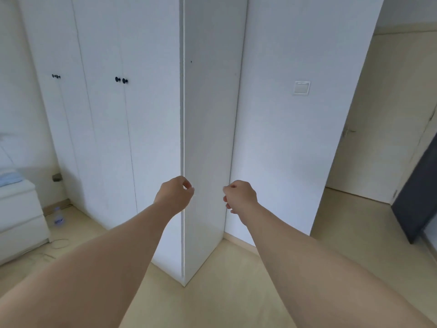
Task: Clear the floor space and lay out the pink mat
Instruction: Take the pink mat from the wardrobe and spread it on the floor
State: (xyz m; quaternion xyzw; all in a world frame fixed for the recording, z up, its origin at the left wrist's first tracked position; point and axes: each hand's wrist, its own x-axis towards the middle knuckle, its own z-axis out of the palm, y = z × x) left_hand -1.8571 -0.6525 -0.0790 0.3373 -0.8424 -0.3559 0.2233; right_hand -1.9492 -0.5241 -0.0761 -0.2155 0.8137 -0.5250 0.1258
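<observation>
From the head view, my left hand [176,194] and right hand [240,196] reach toward the white wardrobe [208,138] corner. Each grip is clenched on nothing I can see, fingertips partly hidden. The pink mat lies outside this view.

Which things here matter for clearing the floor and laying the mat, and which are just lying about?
For the job: floor, water bottle and loose cable on it, left hand, right hand; no pink mat in view.
Just there: wardrobe, light switch, drawer unit, door.
</observation>
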